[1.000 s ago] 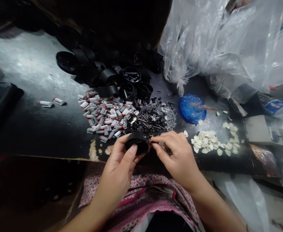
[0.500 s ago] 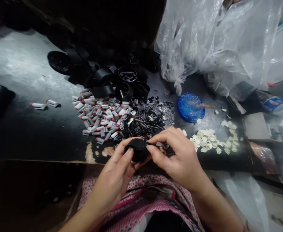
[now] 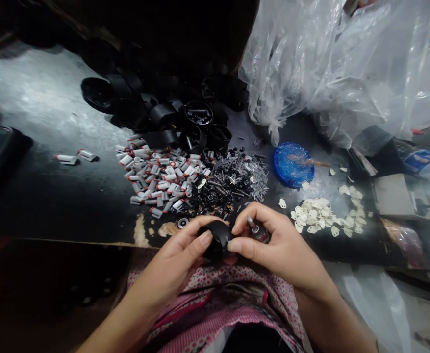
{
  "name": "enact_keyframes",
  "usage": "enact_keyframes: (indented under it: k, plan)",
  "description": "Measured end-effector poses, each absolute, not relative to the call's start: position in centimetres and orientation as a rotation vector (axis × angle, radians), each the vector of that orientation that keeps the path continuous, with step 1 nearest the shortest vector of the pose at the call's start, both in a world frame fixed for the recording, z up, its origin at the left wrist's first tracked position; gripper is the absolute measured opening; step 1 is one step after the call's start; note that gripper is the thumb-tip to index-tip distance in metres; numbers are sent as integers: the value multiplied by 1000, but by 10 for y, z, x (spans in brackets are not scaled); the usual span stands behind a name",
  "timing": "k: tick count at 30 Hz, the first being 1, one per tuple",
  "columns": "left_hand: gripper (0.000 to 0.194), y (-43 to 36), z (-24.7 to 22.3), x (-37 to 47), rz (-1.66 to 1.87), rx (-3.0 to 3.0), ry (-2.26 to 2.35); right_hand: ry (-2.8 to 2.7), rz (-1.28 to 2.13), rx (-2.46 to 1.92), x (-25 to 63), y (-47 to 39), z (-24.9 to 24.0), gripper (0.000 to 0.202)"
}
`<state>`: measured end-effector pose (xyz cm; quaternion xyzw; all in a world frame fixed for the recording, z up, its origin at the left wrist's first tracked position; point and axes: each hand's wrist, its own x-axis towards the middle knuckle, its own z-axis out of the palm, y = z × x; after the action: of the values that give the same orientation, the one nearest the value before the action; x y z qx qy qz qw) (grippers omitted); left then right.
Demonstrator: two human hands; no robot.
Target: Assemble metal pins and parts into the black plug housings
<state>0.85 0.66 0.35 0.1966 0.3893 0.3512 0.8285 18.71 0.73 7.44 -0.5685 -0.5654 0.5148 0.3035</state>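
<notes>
My left hand is closed round a round black plastic housing, held just in front of the table edge. The thumb and forefinger of my right hand touch the housing's right side. Tucked in the curl of that hand is a short screwdriver-like tool with a metal tip and dark body. Beyond my hands lie a heap of grey sleeves with red ends, a pile of dark springs and small grey pieces. A small ring-shaped part rests by my left fingers.
Black round housings are heaped at the back. On the right are a blue lid of greasy-looking stuff with a stick, pale flat tabs, a small box and clear plastic bags.
The housing has turned and moved slightly down and right in my left hand. My right fingers have shifted on it, and the tool in that hand now shows more clearly.
</notes>
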Motion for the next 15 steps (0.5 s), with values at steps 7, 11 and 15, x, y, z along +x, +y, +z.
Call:
enact_keyframes:
  k: [7, 11, 15]
  plan:
    - [20, 8, 1, 14, 822, 383, 838, -1928, 495, -1414, 180, -5, 64, 6]
    - [21, 7, -1, 17, 843, 396, 818, -2112, 381, -1387, 184, -1, 69, 6]
    - [21, 7, 1, 15, 882, 401, 870, -2071, 668, -1486, 189, 0, 76, 11]
